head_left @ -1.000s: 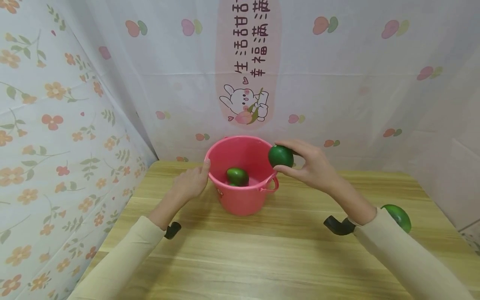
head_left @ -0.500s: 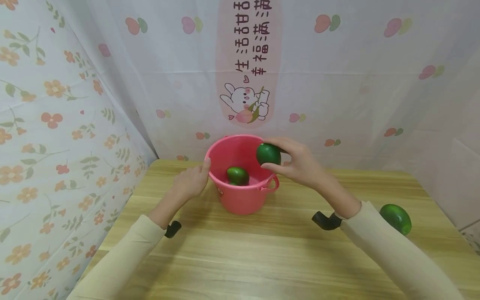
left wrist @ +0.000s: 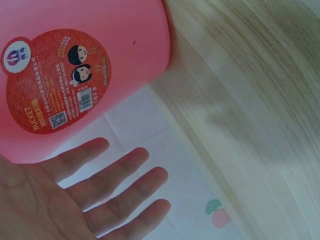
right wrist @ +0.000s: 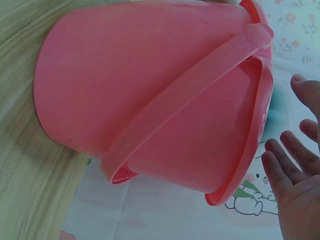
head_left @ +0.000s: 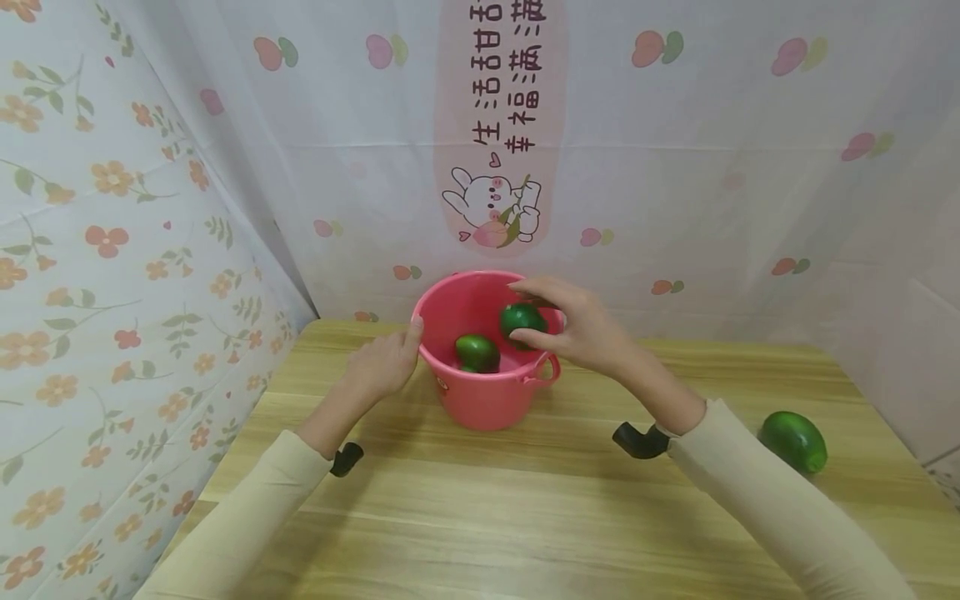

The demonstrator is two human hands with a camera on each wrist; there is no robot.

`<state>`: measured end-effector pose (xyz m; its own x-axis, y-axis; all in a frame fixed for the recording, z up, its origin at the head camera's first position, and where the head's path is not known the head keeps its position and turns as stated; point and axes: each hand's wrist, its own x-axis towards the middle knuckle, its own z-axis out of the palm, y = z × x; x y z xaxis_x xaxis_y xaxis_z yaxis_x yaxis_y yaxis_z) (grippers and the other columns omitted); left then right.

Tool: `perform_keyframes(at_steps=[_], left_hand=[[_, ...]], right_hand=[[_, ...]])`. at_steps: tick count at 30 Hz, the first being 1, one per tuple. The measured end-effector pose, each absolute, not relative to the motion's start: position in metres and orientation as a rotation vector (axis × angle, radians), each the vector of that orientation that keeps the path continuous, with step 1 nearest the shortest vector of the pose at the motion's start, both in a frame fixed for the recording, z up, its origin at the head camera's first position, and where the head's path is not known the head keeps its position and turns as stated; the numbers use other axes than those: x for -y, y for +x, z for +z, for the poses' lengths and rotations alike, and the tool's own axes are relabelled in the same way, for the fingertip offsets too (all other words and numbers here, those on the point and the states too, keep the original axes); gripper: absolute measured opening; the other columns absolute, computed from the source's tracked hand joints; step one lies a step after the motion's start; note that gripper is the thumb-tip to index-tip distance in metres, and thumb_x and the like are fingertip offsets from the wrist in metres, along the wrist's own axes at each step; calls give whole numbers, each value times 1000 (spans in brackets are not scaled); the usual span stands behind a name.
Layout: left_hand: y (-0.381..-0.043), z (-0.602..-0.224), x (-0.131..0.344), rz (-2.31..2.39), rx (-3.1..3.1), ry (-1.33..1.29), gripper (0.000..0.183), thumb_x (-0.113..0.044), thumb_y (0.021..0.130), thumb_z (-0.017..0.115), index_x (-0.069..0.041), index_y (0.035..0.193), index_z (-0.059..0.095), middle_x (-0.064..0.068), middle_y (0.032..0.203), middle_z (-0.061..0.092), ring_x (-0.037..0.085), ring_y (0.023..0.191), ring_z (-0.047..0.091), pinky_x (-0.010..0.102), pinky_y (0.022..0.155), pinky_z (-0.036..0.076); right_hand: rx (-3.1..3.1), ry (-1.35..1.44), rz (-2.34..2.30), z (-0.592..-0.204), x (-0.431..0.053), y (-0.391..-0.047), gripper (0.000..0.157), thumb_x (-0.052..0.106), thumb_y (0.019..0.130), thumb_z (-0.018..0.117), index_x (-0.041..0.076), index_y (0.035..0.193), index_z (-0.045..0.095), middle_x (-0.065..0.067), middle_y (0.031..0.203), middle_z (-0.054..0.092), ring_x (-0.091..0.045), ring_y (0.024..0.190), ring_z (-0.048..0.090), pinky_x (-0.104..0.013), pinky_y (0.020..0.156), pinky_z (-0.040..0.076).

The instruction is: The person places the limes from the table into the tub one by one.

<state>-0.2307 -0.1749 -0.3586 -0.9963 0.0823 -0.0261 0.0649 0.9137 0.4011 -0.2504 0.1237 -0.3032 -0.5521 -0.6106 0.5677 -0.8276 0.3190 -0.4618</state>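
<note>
A pink bucket stands upright at the back of the table. My left hand holds its left rim, thumb over the edge; in the left wrist view the fingers stretch straight past the bucket wall. At the right rim my right hand has its fingers and thumb spread apart. Between and below them, inside the bucket mouth, is a dark green mango-like fruit, apart from the fingers. Another green fruit lies in the bucket, with part of a further green one under it. In the right wrist view the dropped fruit is a blur behind the rim.
One more green fruit lies on the wooden table at the right, near my right sleeve. The bucket's handle hangs down on its right side. A printed curtain hangs close behind the table, another along the left.
My right hand has moved left over the bucket with the green fruit, then let go of it. The fruit has dropped below the rim. My left hand has stayed at the rim.
</note>
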Motion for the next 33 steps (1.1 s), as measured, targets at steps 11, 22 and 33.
perform_keyframes(at_steps=[11, 22, 33], left_hand=[[-230, -358, 173, 643, -3027, 110, 83, -61, 93, 0, -10, 129, 55, 12, 111, 60, 35, 97, 56, 55, 74, 42], [-229, -356, 172, 651, -3033, 128, 81, -59, 95, 2, -9, 128, 56, 12, 113, 60, 35, 98, 56, 56, 76, 41], [-229, -357, 171, 641, -3026, 125, 82, -59, 94, 1, -8, 129, 54, 15, 115, 59, 38, 99, 56, 56, 78, 41]], right_hand=[[2284, 1258, 1145, -278, -127, -219, 52, 2, 76, 77, -1, 124, 57, -11, 120, 57, -20, 105, 57, -32, 81, 49], [2300, 1242, 1108, -283, -146, -219, 51, 1, 75, 77, 0, 122, 57, -7, 119, 57, -19, 106, 54, -32, 83, 48], [2298, 1211, 1093, -311, -172, -241, 53, 10, 77, 78, 16, 125, 58, 3, 120, 57, -17, 108, 54, -32, 86, 46]])
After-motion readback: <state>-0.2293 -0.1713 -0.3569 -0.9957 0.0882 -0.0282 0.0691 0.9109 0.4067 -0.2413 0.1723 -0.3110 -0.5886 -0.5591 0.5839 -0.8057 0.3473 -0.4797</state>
